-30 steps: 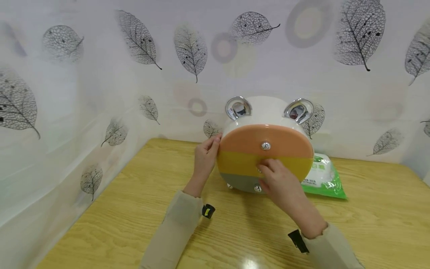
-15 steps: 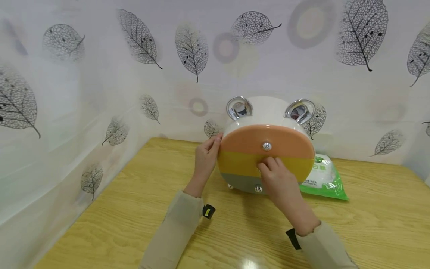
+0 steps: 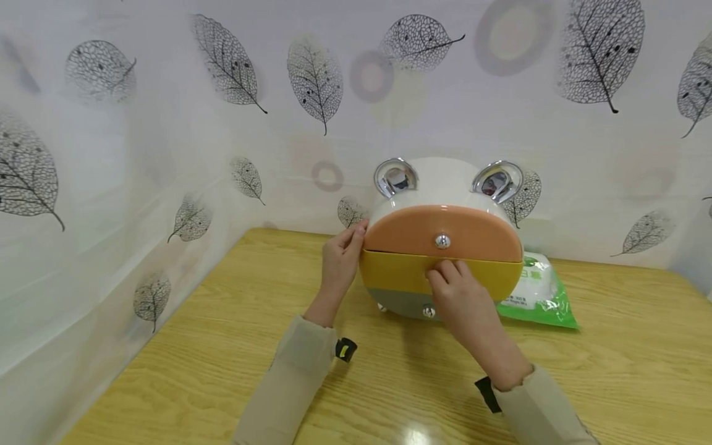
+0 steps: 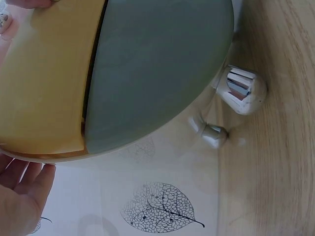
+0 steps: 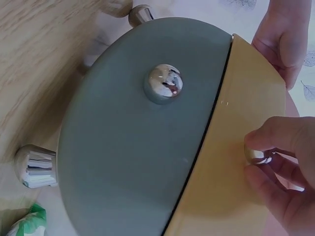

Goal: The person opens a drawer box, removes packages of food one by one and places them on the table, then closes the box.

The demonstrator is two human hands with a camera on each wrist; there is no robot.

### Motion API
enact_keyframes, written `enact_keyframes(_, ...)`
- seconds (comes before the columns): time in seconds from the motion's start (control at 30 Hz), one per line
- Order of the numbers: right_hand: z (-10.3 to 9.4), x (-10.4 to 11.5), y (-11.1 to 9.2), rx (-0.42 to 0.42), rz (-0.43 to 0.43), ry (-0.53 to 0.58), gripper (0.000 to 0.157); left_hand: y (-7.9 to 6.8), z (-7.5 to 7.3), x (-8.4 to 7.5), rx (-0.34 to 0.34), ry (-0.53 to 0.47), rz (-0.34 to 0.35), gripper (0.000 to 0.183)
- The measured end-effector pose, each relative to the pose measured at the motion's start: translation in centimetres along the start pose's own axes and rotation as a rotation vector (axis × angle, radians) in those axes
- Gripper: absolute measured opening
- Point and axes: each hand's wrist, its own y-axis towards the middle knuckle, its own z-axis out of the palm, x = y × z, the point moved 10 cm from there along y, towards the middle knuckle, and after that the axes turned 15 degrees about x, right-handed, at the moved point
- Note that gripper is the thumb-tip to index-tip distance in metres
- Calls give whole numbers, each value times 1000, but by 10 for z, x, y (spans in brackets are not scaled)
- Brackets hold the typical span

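A rounded white storage box (image 3: 442,173) with two chrome ears stands on the table, its front split into an orange drawer (image 3: 400,232), a yellow drawer (image 3: 392,271) and a grey-green drawer (image 4: 157,69). My right hand (image 3: 464,303) pinches the chrome knob (image 5: 257,156) of the yellow drawer between thumb and fingers. This drawer is slightly pulled out, with a thin dark gap along its top edge. At the box's left side my left hand (image 3: 340,256) rests with its fingers against the wall, near the yellow drawer's end.
A green and white plastic packet (image 3: 539,293) lies behind the box on the right. Chrome feet (image 4: 241,91) hold the box above the wooden table (image 3: 250,296). A leaf-printed curtain (image 3: 222,136) hangs behind and along the left.
The yellow drawer has come out a little toward me, and a gap has appeared under the orange one. My right fingers have closed in on the knob. The left hand stays put.
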Motion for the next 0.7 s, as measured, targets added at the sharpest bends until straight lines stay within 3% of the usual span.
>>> enact_keyframes(0.2, -4, 3, 0, 32, 3, -5, 17, 1, 0, -1, 2, -10, 6, 25)
enact_keyframes(0.47, -7, 9, -1, 148, 1, -32, 15, 0, 0, -2, 2, -3, 4, 25)
enact_keyframes(0.7, -11, 17, -3, 237, -32, -32, 16, 10, 0, 31, 5, -8, 6, 26)
